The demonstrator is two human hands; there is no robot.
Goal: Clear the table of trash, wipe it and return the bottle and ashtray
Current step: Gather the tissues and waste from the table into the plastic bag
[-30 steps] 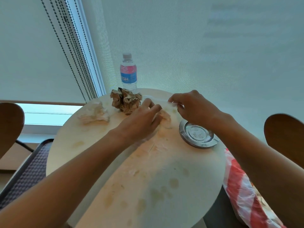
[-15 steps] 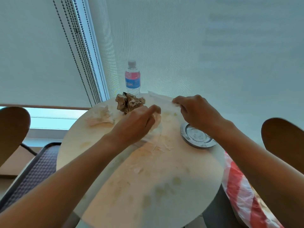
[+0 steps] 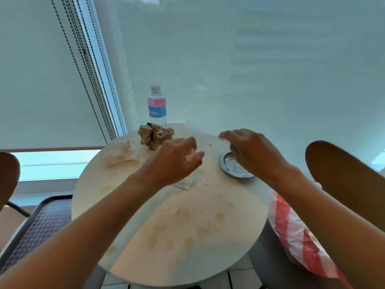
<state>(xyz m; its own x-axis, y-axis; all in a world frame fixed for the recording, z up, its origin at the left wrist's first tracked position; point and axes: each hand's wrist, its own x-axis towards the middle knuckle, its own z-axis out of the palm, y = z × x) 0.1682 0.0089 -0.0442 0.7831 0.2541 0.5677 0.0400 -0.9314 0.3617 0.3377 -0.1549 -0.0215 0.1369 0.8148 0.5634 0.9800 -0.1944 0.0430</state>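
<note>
A round, stained table (image 3: pixel 208 257) carries a water bottle (image 3: pixel 157 107) with a blue and pink label at its far edge. In front of the bottle lies a crumpled brown paper ball (image 3: pixel 155 135), and a crumpled white tissue (image 3: pixel 120 154) sits to its left. A metal ashtray (image 3: pixel 233 171) rests at the right. My left hand (image 3: pixel 177 159) hovers mid-table, fingers pinched on a small pale scrap; a flat paper piece (image 3: pixel 185 183) lies beneath it. My right hand (image 3: pixel 252 151) is over the ashtray, pinching a thin translucent sheet (image 3: pixel 195 126).
Brown chair backs stand at the left (image 3: pixel 8 178) and right (image 3: pixel 343 176). A red and white striped plastic bag (image 3: pixel 295 232) hangs below the table's right edge. A dark woven seat (image 3: pixel 37 228) is at the lower left. Blinds with bead chains (image 3: pixel 91 80) are close behind.
My right hand has drifted toward me and now covers part of the ashtray, still pinching the sheet. My left hand has stayed mid-table with the scrap. The camera has tilted slightly.
</note>
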